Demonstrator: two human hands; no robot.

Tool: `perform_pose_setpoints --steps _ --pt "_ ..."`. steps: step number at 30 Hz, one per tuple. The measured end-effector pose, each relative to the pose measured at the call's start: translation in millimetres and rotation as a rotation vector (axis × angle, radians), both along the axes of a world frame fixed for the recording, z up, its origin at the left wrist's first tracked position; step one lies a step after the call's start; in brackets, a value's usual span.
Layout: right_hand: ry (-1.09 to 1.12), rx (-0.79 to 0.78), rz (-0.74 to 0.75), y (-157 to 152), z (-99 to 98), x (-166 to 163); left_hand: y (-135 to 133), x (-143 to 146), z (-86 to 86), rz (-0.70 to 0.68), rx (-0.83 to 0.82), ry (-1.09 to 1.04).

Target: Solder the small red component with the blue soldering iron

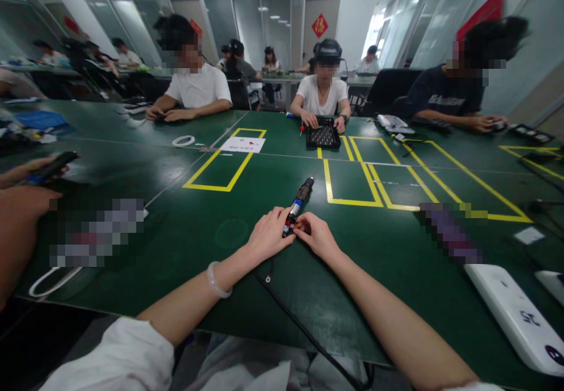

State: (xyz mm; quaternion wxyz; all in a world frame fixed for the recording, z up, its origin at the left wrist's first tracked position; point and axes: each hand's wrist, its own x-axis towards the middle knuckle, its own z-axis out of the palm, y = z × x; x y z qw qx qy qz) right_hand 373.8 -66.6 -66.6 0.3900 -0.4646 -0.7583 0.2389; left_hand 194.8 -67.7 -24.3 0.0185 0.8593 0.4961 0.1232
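A slim black handheld power tool [303,191] lies on the green table in front of me, its narrow tip pointing away. Blue and silver parts show along its middle, as if the casing were opened. My left hand [272,232] grips its near end from the left, fingers wrapped over it. At the same end, the fingers of my right hand [321,235] are pinched together around a small orange-red and dark piece, too small to name. A black cord [293,314] with a ring terminal [268,279] beside it runs from under my left hand over the table's near edge.
Yellow tape rectangles [355,203] mark the green table. A white power strip [511,308] lies at right, a blurred-out object [101,232] at left. Across sits a person with a black tray of bits [324,135] and a red screwdriver [302,127]. A co-worker's hands [26,185] reach in at left.
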Motion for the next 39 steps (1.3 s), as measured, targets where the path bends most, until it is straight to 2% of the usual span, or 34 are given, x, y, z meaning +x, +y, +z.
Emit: perform_pose_setpoints --steps 8,14,18,22,33,36,39 --pt "0.098 -0.07 -0.013 -5 10.1 1 -1 1 1.3 0.031 0.008 -0.001" --pt "0.081 -0.031 -0.04 -7 12.4 1 2 1 1.3 0.041 0.004 0.005" --pt "0.062 -0.018 -0.031 -5 8.8 4 14 -10 1.5 0.091 0.013 0.027" --pt "0.046 -0.017 0.001 -5 7.9 6 38 -38 0.9 0.183 0.003 0.056" --pt "-0.005 -0.03 0.037 -5 3.7 4 100 -151 -2.9 0.51 -0.089 0.094" --pt "-0.017 -0.026 0.037 -4 2.1 5 109 -170 -3.9 0.549 -0.097 0.097" --pt "-0.024 -0.019 0.041 -4 1.8 5 110 -177 -3.2 0.562 -0.061 0.114"
